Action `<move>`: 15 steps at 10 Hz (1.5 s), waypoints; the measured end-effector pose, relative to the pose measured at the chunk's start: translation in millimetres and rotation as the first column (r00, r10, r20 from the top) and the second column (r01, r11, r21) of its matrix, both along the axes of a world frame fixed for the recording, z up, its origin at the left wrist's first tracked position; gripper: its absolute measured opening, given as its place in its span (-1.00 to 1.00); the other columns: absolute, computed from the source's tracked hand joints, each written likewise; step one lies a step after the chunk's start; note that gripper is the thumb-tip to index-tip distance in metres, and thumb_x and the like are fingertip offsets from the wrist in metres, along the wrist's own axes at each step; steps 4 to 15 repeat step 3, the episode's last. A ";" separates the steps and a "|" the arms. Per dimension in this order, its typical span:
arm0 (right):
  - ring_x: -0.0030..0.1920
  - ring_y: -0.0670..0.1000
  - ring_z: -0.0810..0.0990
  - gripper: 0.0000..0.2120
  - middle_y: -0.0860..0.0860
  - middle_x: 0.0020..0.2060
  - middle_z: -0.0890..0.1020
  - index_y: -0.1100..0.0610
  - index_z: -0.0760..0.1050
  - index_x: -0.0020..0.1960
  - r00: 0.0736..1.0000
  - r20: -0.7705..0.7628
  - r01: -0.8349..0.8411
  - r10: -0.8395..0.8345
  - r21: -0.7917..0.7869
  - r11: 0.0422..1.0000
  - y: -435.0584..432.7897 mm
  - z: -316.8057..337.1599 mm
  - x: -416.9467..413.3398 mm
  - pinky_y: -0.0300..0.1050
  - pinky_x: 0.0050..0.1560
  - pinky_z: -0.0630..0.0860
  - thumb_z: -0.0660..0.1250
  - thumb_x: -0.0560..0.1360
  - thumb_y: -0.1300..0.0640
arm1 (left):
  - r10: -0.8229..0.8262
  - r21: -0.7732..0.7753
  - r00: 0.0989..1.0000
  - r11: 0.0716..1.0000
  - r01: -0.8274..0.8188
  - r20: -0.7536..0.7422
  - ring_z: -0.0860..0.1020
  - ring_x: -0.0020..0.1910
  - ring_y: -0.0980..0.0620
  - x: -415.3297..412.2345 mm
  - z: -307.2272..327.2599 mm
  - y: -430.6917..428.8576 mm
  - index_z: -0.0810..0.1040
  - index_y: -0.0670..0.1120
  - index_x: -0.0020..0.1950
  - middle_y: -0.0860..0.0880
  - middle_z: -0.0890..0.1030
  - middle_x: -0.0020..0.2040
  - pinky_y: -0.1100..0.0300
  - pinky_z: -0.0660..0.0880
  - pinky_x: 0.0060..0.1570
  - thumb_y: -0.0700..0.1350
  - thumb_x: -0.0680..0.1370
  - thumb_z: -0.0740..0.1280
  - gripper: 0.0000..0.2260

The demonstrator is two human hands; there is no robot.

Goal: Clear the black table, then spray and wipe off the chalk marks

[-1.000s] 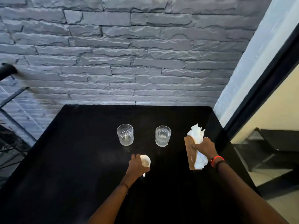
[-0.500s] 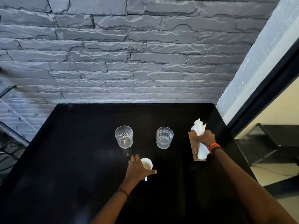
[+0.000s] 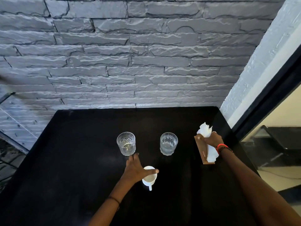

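On the black table (image 3: pixel 73 160) stand two clear glasses: the left glass (image 3: pixel 126 143) and the right glass (image 3: pixel 168 143). A small white cup (image 3: pixel 149 178) with its handle toward me sits near the middle. My left hand (image 3: pixel 136 170) lies spread over the cup's left rim, fingers reaching toward the left glass, thumb across the cup. My right hand (image 3: pixel 211 139) is closed on a wooden napkin holder (image 3: pixel 202 151) with white napkins (image 3: pixel 204 130) at the table's right side. No chalk marks show clearly.
A grey stone wall (image 3: pixel 130 62) rises right behind the table's far edge. A black door frame (image 3: pixel 270 98) and a low dark stand (image 3: pixel 280 144) are to the right. Metal framing (image 3: pixel 9 144) stands at the left.
My left hand has opened and slid forward over the white cup toward the left glass. My right hand keeps its hold on the napkin holder. The view has tilted up slightly.
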State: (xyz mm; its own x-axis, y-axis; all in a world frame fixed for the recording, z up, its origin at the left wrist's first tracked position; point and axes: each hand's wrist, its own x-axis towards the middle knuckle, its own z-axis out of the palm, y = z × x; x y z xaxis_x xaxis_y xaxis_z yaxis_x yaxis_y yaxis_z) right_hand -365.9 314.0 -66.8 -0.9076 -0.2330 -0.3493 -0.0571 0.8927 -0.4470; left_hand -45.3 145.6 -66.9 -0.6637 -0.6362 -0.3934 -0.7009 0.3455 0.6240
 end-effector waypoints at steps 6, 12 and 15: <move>0.30 0.34 0.29 -0.34 0.41 0.22 0.40 0.46 0.32 0.28 0.815 -0.579 -0.083 -0.013 -0.140 0.987 -33.4 89.6 -13.5 0.14 0.36 0.21 0.24 0.52 -0.13 | -0.042 -0.226 0.979 0.974 -0.004 -0.198 0.13 0.51 -0.18 -45.5 134.4 -54.2 0.08 -0.09 0.55 -0.16 0.14 0.52 -0.09 0.19 0.44 0.32 0.32 0.45 -0.02; 0.30 0.34 0.29 -0.34 0.41 0.22 0.40 0.46 0.32 0.28 0.815 -0.579 -0.083 -0.013 -0.140 0.987 -33.4 89.6 -13.5 0.14 0.36 0.21 0.24 0.52 -0.13 | -0.042 -0.226 0.979 0.974 -0.004 -0.198 0.13 0.51 -0.18 -45.5 134.4 -54.2 0.08 -0.09 0.55 -0.16 0.14 0.52 -0.09 0.19 0.44 0.32 0.32 0.45 -0.02; 0.30 0.34 0.29 -0.34 0.41 0.22 0.40 0.46 0.32 0.28 0.815 -0.579 -0.083 -0.013 -0.140 0.987 -33.4 89.6 -13.5 0.14 0.36 0.21 0.24 0.52 -0.13 | -0.042 -0.226 0.979 0.974 -0.004 -0.198 0.13 0.51 -0.18 -45.5 134.4 -54.2 0.08 -0.09 0.55 -0.16 0.14 0.52 -0.09 0.19 0.44 0.32 0.32 0.45 -0.02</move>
